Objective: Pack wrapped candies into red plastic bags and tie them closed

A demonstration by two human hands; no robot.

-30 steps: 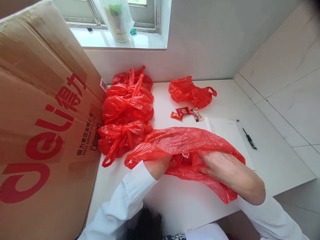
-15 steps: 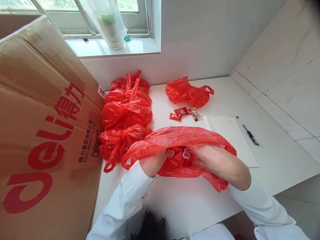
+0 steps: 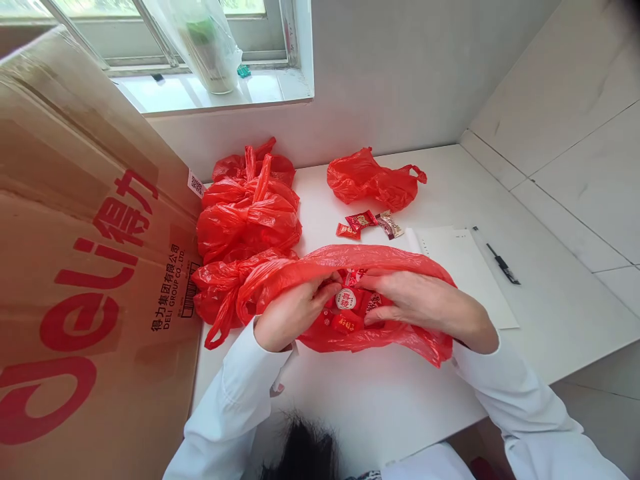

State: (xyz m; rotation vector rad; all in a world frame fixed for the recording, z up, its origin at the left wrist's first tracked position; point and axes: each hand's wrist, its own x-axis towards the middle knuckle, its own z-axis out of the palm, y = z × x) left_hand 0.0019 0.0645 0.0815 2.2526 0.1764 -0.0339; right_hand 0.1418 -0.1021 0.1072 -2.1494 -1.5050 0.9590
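A red plastic bag [image 3: 380,257] lies wide open in front of me, with several red-wrapped candies [image 3: 346,298] showing inside. My left hand [image 3: 300,307] reaches in over the bag's left side, thumb and forefinger stretched beside the candies; its other fingers are partly hidden. From the right comes my right hand [image 3: 407,297], fingers and thumb spread apart around the candies and touching them. No candy is visibly lifted by either hand.
Several tied red bags [image 3: 250,220] are lined up beside a big cardboard box [image 3: 100,267] at left. Behind my bag are three loose candies [image 3: 363,221] and another red bag [image 3: 375,180]. A notebook [image 3: 465,273] and a pen [image 3: 500,262] lie at right.
My left hand has drawn back a little to the left and up, so more candies show. My right hand's fingers have spread among them. The view has shifted slightly.
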